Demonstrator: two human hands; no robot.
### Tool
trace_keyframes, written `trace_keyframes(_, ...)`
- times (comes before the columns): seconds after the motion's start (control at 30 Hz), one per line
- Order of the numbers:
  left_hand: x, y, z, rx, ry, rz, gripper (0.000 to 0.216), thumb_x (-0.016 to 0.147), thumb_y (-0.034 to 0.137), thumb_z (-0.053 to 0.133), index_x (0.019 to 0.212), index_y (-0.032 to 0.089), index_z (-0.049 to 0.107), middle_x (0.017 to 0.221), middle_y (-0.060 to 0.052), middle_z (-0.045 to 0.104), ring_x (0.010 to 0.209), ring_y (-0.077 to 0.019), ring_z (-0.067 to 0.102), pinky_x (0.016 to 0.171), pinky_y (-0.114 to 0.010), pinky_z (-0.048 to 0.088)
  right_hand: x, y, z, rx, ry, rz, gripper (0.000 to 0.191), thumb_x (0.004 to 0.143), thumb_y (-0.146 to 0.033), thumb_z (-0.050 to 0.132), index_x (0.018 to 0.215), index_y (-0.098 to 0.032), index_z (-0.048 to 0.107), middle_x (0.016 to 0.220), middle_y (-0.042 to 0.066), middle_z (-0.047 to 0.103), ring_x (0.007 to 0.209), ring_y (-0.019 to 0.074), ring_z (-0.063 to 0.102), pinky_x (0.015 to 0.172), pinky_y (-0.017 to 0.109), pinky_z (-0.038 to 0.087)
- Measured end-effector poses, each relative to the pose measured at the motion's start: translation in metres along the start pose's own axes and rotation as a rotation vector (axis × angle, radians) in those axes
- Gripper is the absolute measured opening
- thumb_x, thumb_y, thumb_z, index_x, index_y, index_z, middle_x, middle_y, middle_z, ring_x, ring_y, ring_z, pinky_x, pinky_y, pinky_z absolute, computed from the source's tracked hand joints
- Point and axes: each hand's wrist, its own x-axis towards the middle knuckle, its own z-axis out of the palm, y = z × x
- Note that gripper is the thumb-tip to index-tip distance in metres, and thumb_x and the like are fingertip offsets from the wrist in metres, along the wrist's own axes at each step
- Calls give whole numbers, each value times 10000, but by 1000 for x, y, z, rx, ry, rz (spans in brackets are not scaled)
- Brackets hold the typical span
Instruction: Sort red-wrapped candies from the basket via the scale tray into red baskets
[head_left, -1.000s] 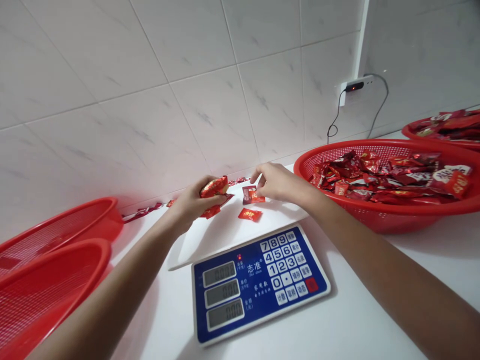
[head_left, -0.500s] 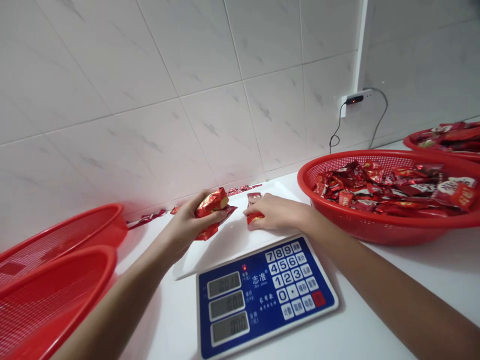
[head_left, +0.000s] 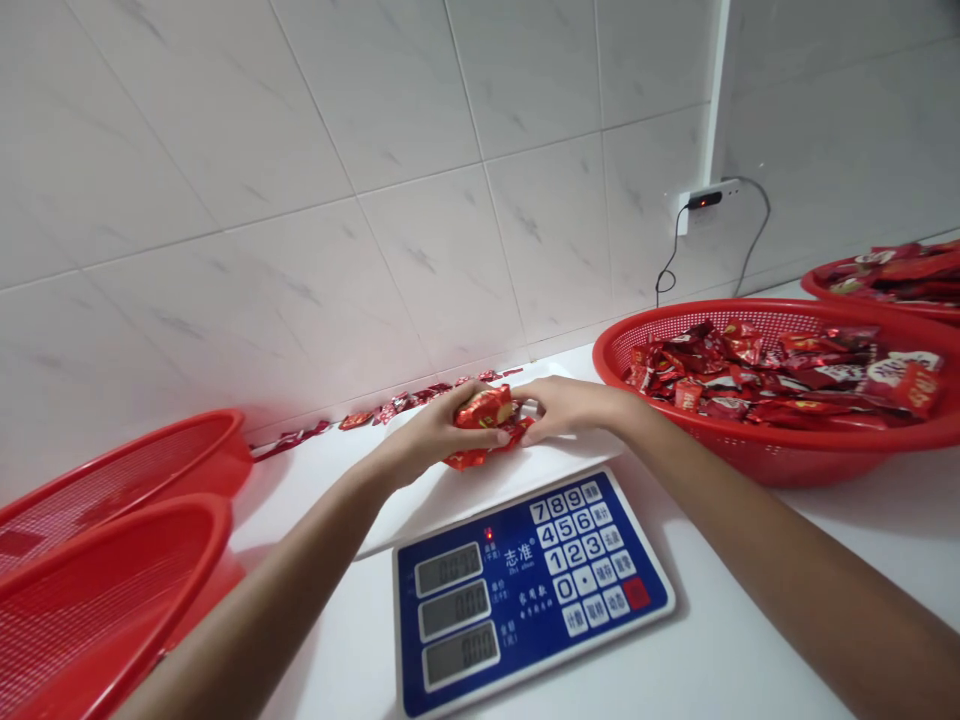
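My left hand (head_left: 442,430) is wrapped round several shiny red wrapped snack packets (head_left: 484,410), held over the white tray of the digital scale. My right hand (head_left: 566,408) meets it from the right, its curled fingers at the right end of the bundle on a red packet. The fingertips of the right hand are partly hidden behind the packets. Below both hands, the scale's white tray (head_left: 420,505) slopes in view. The scale's blue panel (head_left: 517,570) with number keys and three small displays faces me.
A red basket (head_left: 750,445) full of red packets stands at the right, with another filled basket (head_left: 885,292) behind it. Two red baskets (head_left: 225,520) are at the left. Loose red packets (head_left: 405,402) lie along the tiled wall. A cable (head_left: 667,270) hangs from a socket.
My left hand has moved right with its packets and now meets my right hand. My right hand has lifted slightly and shifted right, bringing a red packet up from the tray.
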Motion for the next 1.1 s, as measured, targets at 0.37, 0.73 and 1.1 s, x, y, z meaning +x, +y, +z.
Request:
trace_keyframes(0.37, 4, -6, 32, 531, 127, 200, 264, 801, 335, 656, 1022, 229, 556, 989, -24, 702, 879, -224, 634, 766, -339, 456, -1, -16, 6, -117, 149, 138, 460, 745, -132, 607, 1204, -134, 595, 1142, 145, 665, 957, 251, 627, 686, 297, 440)
trace_keyframes(0.73, -2, 0, 59, 769, 347, 67, 387, 809, 205, 637, 1191, 213, 579, 892, -98, 647, 768, -267, 621, 683, -371, 459, -3, 5, -10, 43, 39, 91, 584, 694, -150, 627, 1276, -183, 586, 1138, 74, 707, 1033, 242, 644, 790, 307, 482)
trace_keyframes(1.1, -4, -4, 42, 500, 361, 120, 156, 793, 266, 623, 928, 234, 552, 879, -14, 691, 790, -202, 626, 701, -322, 460, -54, 15, -60, -2, 294, 285, 625, 773, -379, 622, 1363, -198, 527, 1166, 100, 700, 999, 269, 665, 828, 394, 523)
